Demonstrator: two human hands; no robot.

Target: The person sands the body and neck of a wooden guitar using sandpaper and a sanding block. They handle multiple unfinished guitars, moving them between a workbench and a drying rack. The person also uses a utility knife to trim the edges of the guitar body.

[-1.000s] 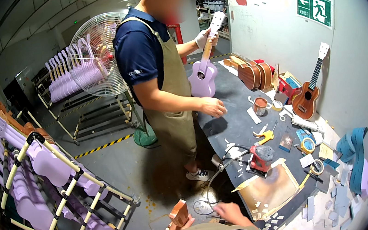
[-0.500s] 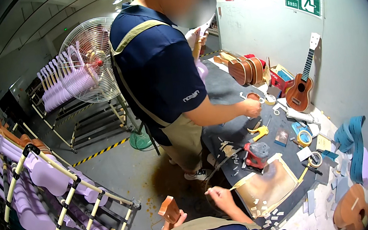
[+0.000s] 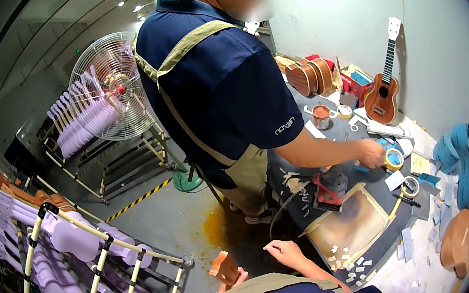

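l. side: 1 near rack (image 3: 99, 273) w/ lilac instrument bodies (image 3: 77, 235), qty too many & overlapped to count; colour appears done. behind: 1 more rack (image 3: 75, 176), similar load, & 1 fan (image 3: 121, 90).

lower ctr: l. hand (image 3: 241, 275), fingers clamped on 1 brown wooden piece (image 3: 224, 268), raised in front of the apron; no lilac on visible faces, so judged unpainted. 1 co-worker (image 3: 217, 101) stands ahead. r. hand (image 3: 287, 252) near bench edge, fingers loosely bent; can't tell if tips meet, nothing seen in them.

bench: 1 pot (image 3: 321, 117); 1 red sander (image 3: 330, 191), apparently idle; 1 tape-edged board (image 3: 348, 223); co-worker's hand (image 3: 371, 153) beside 1 of 2 yellow tape rolls (image 3: 410, 187), grip unclear. 1 ukulele (image 3: 384, 97), strung, looks complete, leans on wall. far r.: 1 blue belt (image 3: 463, 166), 1 loose wooden body (image 3: 459, 244), apparently unfinished.
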